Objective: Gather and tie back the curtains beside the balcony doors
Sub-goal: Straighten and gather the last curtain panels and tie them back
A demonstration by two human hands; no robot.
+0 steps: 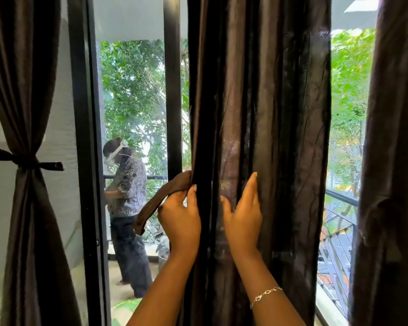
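Observation:
A dark brown curtain [269, 102] hangs loose in the middle, straight ahead of me. My left hand [180, 217] grips a brown fabric tie-back strap [161, 198] at the curtain's left edge; the strap's free end dangles down to the left. My right hand [244, 215] presses flat against the curtain's front folds, fingers straight and pointing up. A silver bracelet is on that wrist. At the far left, another curtain [26, 90] is cinched at its waist by a knotted tie [27, 161].
A black door frame [85, 137] and a thinner black mullion [172, 90] stand left of the middle curtain. Through the glass a person [127, 208] stands on the balcony by a railing [339, 201]. A third dark curtain [391, 161] hangs at the right edge.

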